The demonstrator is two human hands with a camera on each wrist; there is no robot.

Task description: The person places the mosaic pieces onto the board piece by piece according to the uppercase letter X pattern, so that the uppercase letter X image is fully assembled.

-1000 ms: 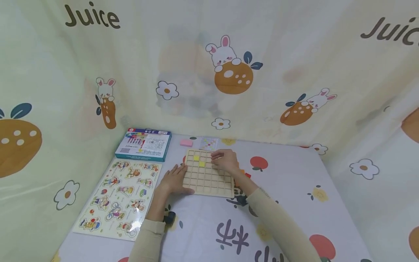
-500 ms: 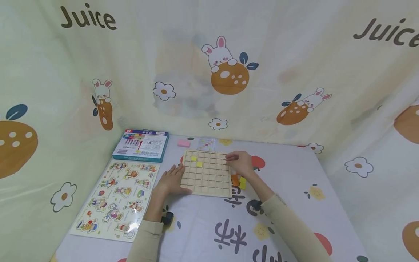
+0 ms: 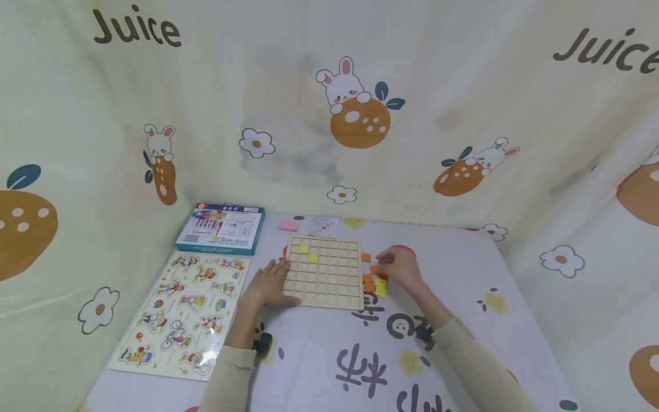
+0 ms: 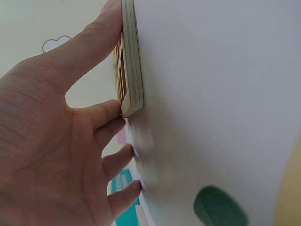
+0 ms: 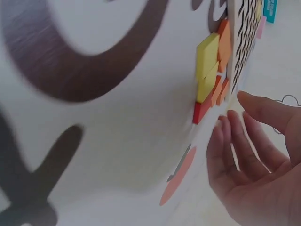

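A wooden grid board (image 3: 323, 272) lies flat on the table, with two yellow tiles (image 3: 309, 253) set in its upper left cells. My left hand (image 3: 269, 282) rests against the board's left edge (image 4: 131, 61), thumb along the side and fingers straight on the cloth. My right hand (image 3: 398, 268) hovers over a small pile of orange, yellow and red tiles (image 3: 374, 277) just right of the board. In the right wrist view its fingers (image 5: 235, 150) are loosely extended near the tiles (image 5: 211, 70) and hold nothing.
A character puzzle sheet (image 3: 184, 312) lies at the left, a blue box (image 3: 221, 228) behind it. A pink block (image 3: 288, 225) and a pattern card (image 3: 324, 226) sit beyond the board. Printed curtain walls enclose the table (image 3: 463, 297) on three sides.
My right hand has left the board's upper middle and moved right and down to the loose tiles. The left hand has stayed at the board's left edge.
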